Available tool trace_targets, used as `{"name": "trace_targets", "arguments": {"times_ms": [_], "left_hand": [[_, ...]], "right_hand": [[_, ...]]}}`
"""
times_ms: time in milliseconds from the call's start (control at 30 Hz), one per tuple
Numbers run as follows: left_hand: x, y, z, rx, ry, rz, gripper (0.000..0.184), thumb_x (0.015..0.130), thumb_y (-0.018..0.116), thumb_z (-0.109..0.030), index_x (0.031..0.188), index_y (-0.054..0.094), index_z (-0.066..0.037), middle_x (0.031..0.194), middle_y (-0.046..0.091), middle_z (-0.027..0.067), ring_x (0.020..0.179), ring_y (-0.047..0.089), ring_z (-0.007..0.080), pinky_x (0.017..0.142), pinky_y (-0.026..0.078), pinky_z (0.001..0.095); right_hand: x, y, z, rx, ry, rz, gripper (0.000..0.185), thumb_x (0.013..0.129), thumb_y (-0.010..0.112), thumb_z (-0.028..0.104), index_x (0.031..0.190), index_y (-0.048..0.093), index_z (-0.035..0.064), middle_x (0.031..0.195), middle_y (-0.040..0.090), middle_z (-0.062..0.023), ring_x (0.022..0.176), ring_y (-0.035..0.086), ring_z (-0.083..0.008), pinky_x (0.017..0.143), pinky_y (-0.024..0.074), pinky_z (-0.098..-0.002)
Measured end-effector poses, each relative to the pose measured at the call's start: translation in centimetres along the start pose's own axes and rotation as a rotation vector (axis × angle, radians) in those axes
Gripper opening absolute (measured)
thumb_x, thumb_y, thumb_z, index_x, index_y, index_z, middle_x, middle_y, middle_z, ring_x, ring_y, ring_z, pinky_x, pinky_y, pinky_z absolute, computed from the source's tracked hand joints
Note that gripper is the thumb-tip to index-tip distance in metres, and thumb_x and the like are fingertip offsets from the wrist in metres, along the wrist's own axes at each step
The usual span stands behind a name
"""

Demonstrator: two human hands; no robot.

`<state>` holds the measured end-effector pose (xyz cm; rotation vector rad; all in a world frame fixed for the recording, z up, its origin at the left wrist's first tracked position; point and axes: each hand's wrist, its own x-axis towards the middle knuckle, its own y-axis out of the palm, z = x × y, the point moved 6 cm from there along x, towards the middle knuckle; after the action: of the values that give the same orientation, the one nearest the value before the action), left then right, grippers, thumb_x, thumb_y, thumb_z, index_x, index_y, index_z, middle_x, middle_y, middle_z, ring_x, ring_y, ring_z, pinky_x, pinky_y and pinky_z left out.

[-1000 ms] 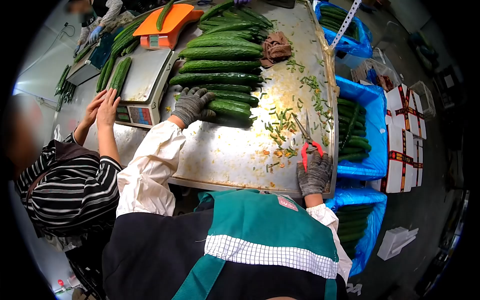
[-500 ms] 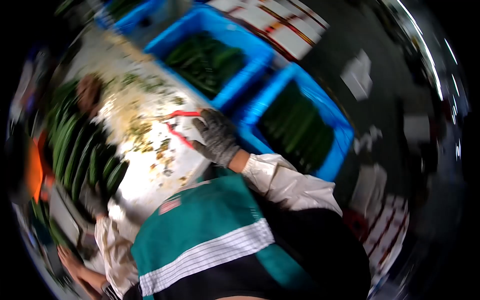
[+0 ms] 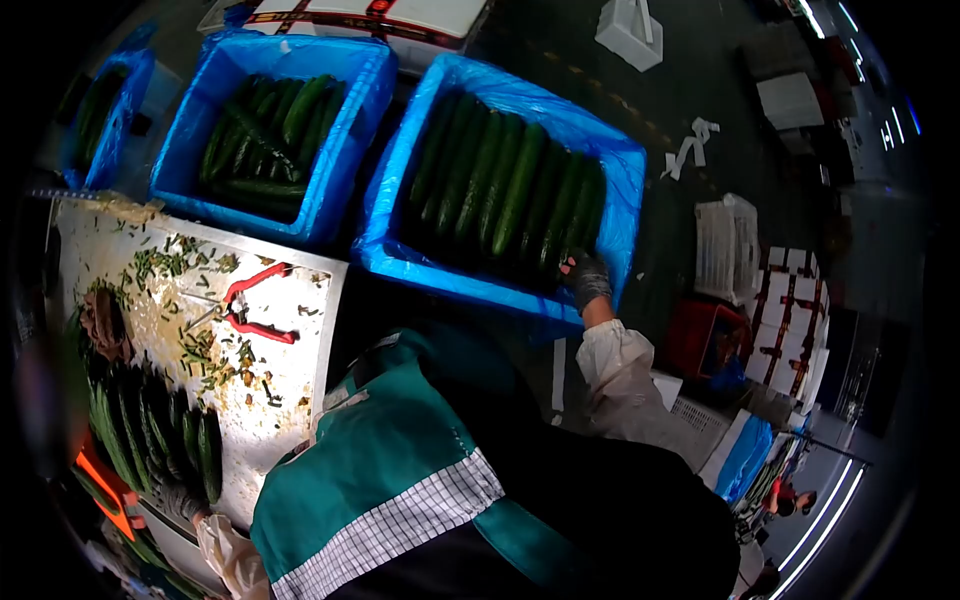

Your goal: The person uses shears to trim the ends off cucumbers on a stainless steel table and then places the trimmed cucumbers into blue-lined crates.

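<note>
My right hand (image 3: 588, 281), in a grey glove with bare fingertips, is at the near right corner of a blue-lined box (image 3: 385, 215). Its fingers are curled beside the ends of the cucumbers (image 3: 515, 185) lying in rows there; what they hold, if anything, is hidden. My left hand (image 3: 182, 502), also gloved, is at the near ends of several cucumbers (image 3: 140, 425) lined up on the table; its fingers are mostly hidden in shadow. Red-handled pliers-like snips (image 3: 258, 328) lie on the table with their handles spread, apart from both hands.
Green scraps (image 3: 185, 258) litter the white table (image 3: 290, 440). A brown cloth-like lump (image 3: 105, 325) lies beyond the cucumbers. Another blue-lined box (image 3: 175, 160) of cucumbers stands left of the first. An orange object (image 3: 105, 485) is at the table's left. White crates (image 3: 727, 245) stand on the floor.
My right hand has let go of the red-handled snips, leaving them on the table, and has moved right to the box. The view has turned right. My left hand stays by the table cucumbers.
</note>
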<state>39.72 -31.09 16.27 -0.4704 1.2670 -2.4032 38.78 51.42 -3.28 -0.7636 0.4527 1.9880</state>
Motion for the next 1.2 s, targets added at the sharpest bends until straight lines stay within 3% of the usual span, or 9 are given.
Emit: {"name": "trace_targets", "arguments": {"times_ms": [200, 533, 767, 833, 900, 1033, 1067, 1167, 1200], "left_hand": [[2.6, -12.5, -13.5, -0.61, 0.432, -0.476, 0.039, 0.088, 0.049, -0.025, 0.122, 0.045, -0.007, 0.111, 0.052, 0.0145, 0.102, 0.05, 0.0308, 0.08, 0.043, 0.0373], [-8.6, -28.1, -43.6, -1.135, 1.525, -0.15, 0.041, 0.072, 0.063, -0.022, 0.106, 0.053, -0.001, 0.101, 0.054, 0.018, 0.092, 0.053, 0.0339, 0.079, 0.043, 0.041], [-17.9, -25.1, -57.4, -1.072, 1.481, 0.719, 0.035, 0.076, 0.062, -0.02, 0.105, 0.054, -0.002, 0.102, 0.056, 0.0136, 0.087, 0.057, 0.0286, 0.072, 0.046, 0.0352], [-21.0, -19.5, -60.6, -1.042, 1.1, 1.398, 0.041, 0.074, 0.063, -0.016, 0.11, 0.052, -0.001, 0.108, 0.054, 0.0143, 0.089, 0.057, 0.0278, 0.075, 0.047, 0.0321], [-23.6, -19.2, -62.0, -1.047, 1.564, 1.106, 0.044, 0.073, 0.063, -0.014, 0.113, 0.05, -0.001, 0.111, 0.053, 0.0151, 0.09, 0.057, 0.0271, 0.078, 0.047, 0.0314], [-27.6, -21.8, -62.6, -0.836, 2.105, 0.315, 0.052, 0.071, 0.062, -0.01, 0.12, 0.046, -0.001, 0.117, 0.048, 0.0175, 0.092, 0.057, 0.0267, 0.085, 0.046, 0.0287], [-28.2, -22.4, -63.2, -0.834, 2.106, 0.314, 0.052, 0.071, 0.062, -0.01, 0.12, 0.046, -0.001, 0.117, 0.048, 0.0175, 0.092, 0.057, 0.0267, 0.085, 0.046, 0.0287], [-28.9, -18.0, -65.2, -0.783, 0.565, 1.848, 0.036, 0.083, 0.053, -0.03, 0.104, 0.055, -0.001, 0.095, 0.058, 0.0189, 0.089, 0.056, 0.029, 0.076, 0.044, 0.0343], [-29.5, -18.0, -65.4, -0.785, 0.566, 1.85, 0.036, 0.083, 0.053, -0.03, 0.104, 0.055, -0.001, 0.095, 0.058, 0.0189, 0.089, 0.056, 0.029, 0.076, 0.044, 0.0343]], "right_hand": [[1.8, -4.1, -0.3, -1.174, -0.033, -0.135, 0.026, 0.077, 0.06, 0.027, 0.078, 0.059, 0.0004, 0.073, 0.058, -0.0127, 0.065, 0.057, -0.0254, 0.054, 0.0468, -0.0347], [-1.0, 0.3, 0.8, -0.47, 0.197, 0.048, 0.032, 0.081, 0.059, 0.024, 0.103, 0.05, 0.0026, 0.072, 0.056, -0.0114, 0.051, 0.056, -0.0223, 0.044, 0.0469, -0.0337], [-0.3, -3.7, -3.7, -0.278, 0.578, -0.195, 0.031, 0.079, 0.06, 0.023, 0.099, 0.046, 0.0043, 0.07, 0.046, -0.0129, 0.064, 0.055, -0.0324, 0.052, 0.0502, -0.0477], [-0.3, -4.5, -3.7, -0.336, 0.623, -0.167, 0.044, 0.078, 0.062, 0.023, 0.115, 0.043, 0.0075, 0.08, 0.053, -0.0174, 0.073, 0.057, -0.0347, 0.064, 0.0497, -0.0484], [-0.6, -0.9, -1.0, -1.762, -0.178, 0.394, 0.058, 0.077, 0.064, 0.028, 0.125, 0.039, 0.0066, 0.093, 0.056, -0.0227, 0.085, 0.056, -0.0353, 0.076, 0.0463, -0.0436], [1.3, -3.5, -3.3, -1.023, 0.307, -0.25, 0.072, 0.079, 0.052, 0.052, 0.126, 0.039, 0.0, 0.114, 0.051, -0.0235, 0.105, 0.049, -0.0356, 0.09, 0.0377, -0.0384], [0.8, -2.9, -2.6, -1.022, 0.307, -0.25, 0.072, 0.079, 0.052, 0.052, 0.126, 0.039, 0.0, 0.114, 0.051, -0.0235, 0.105, 0.049, -0.0356, 0.09, 0.0377, -0.0384], [1.4, -3.6, -3.9, -0.855, 0.321, -0.214, 0.072, 0.081, 0.043, 0.058, 0.128, 0.038, 0.0029, 0.123, 0.047, -0.0194, 0.111, 0.045, -0.0335, 0.095, 0.0334, -0.037], [3.7, -5.2, -7.5, -0.501, 0.319, -0.138, 0.069, 0.082, 0.043, 0.055, 0.127, 0.039, 0.0034, 0.123, 0.047, -0.0172, 0.111, 0.045, -0.0322, 0.097, 0.0328, -0.037]]}}
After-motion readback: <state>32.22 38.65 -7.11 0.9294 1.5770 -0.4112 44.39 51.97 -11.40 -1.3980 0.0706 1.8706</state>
